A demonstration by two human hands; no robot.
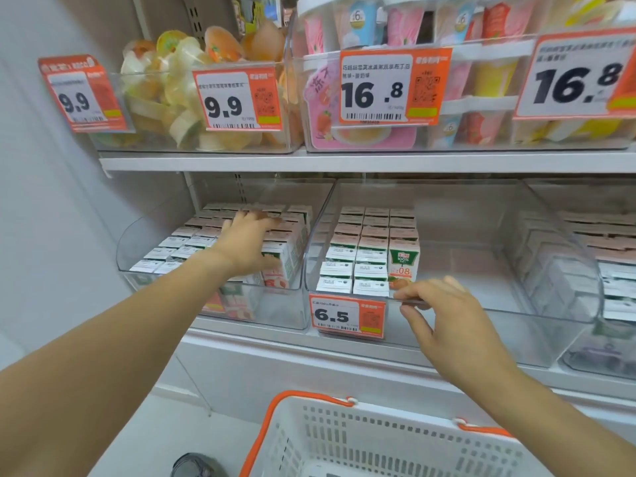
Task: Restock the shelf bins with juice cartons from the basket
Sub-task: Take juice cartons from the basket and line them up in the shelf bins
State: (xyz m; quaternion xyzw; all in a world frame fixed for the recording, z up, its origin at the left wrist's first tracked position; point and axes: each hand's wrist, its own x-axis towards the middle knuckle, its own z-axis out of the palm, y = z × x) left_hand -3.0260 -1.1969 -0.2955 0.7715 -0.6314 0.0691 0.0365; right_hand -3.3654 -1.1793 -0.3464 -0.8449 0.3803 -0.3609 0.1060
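Note:
Two clear shelf bins sit side by side on the lower shelf. The left bin (144,266) is packed with small white juice cartons (182,242). My left hand (246,242) reaches into it, fingers spread over the carton tops at the right side. The middle bin (488,304) holds three rows of cartons (370,249) on its left side; its right half is bare. My right hand (444,315) pinches that bin's front rim beside the 6.5 price tag (347,316). The white basket (378,438) with orange handles is below; no cartons show in it.
A third bin (612,270) of cartons stands at the far right. The upper shelf (309,163) carries bins of jelly cups (172,80) and dessert tubs (481,77) with hanging price tags. A grey wall closes the left side.

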